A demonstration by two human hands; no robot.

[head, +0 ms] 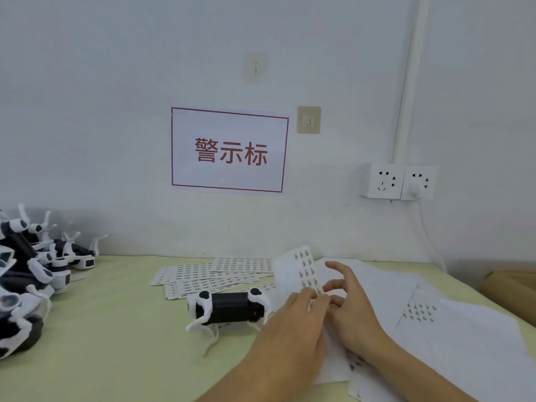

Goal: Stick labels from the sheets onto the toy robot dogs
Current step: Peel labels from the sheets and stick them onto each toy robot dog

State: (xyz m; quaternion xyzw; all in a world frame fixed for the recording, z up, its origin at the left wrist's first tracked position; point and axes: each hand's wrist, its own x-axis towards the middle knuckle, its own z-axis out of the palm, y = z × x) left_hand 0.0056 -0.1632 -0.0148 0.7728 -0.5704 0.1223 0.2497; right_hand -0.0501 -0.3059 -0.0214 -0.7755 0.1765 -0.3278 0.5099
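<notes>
Your left hand & right hand meet on the curled label sheet beside the toy dog on the desk, fingers prob. pinching a label—thin, floppy, so lift by its corner.

A single head-worn, wide-angle camera looks forward and slightly down across the counter toward the wall, which fills the upper two thirds of the view. The forearms enter from the bottom edge, so the left hand and right hand sit close to the lens at lower centre-right. The dog stands just beyond them; no second view is provided.
</notes>
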